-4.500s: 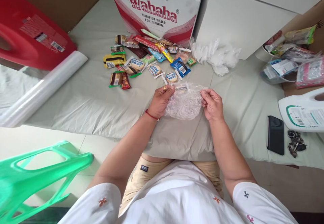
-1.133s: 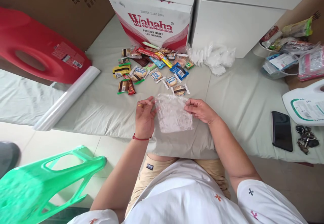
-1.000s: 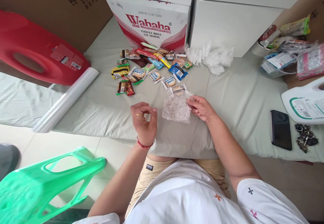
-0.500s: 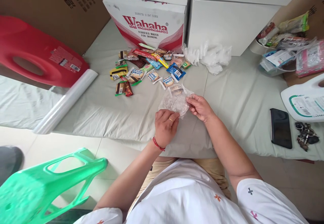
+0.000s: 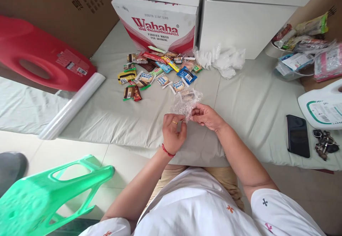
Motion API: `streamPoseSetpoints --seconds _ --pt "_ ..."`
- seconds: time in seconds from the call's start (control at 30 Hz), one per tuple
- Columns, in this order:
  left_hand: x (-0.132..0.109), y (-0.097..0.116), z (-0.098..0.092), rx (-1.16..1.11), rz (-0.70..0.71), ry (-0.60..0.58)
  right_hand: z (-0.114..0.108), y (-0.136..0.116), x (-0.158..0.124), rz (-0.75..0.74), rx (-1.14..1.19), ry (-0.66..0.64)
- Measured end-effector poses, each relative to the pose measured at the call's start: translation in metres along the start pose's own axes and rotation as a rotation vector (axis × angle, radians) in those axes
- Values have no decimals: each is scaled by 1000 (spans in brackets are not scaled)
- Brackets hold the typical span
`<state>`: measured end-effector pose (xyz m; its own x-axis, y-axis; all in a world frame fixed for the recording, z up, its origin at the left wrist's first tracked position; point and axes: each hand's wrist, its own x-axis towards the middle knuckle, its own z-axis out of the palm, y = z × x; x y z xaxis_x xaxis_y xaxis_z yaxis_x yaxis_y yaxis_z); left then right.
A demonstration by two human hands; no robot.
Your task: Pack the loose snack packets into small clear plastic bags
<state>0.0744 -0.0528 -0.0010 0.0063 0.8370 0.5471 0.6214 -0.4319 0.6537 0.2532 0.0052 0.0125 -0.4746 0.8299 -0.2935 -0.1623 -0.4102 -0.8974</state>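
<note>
A clear crinkled plastic bag (image 5: 183,102) lies on the covered surface in front of me, with a wrapped snack showing through its far end. My left hand (image 5: 174,127) pinches the near edge of the bag between thumb and fingers. From the right, my right hand (image 5: 205,117) grips the bag's gathered near side, close to the left fingertips. Just beyond the bag are wrapped biscuits (image 5: 178,85) and a blue snack packet (image 5: 187,75), part of a loose pile of small packaged snacks (image 5: 149,67).
Crumpled clear bags (image 5: 223,61) lie behind, against white boxes (image 5: 229,26) and a Wahaha carton (image 5: 160,26). At left are a red jug (image 5: 45,54), a plastic film roll (image 5: 73,106) and a green stool (image 5: 58,189). A phone (image 5: 298,135), keys (image 5: 325,144) and white jug (image 5: 320,104) sit right.
My right hand has moved left and slightly nearer, toward my left hand. The bag's near side is now bunched together between the two hands.
</note>
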Motion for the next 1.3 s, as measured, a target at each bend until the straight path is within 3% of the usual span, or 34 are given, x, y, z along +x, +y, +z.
streamPoseSetpoints --seconds 0.27,0.63,0.87,0.97,1.1,1.3 --pt "7 0 5 -337 -355 -95 1 0 -1 -43 -5 18" --pt "16 3 8 -222 -267 19 6 0 0 -109 -68 95" --pt "19 -1 8 -587 -582 20 1 1 0 -128 -37 73" --pt "20 0 8 -601 -580 70 2 0 -2 -124 -58 38" --pt "21 6 11 -633 -561 53 3 4 -1 -148 -127 20" --pt "32 0 5 -987 -835 22 1 1 -3 -114 -83 71"
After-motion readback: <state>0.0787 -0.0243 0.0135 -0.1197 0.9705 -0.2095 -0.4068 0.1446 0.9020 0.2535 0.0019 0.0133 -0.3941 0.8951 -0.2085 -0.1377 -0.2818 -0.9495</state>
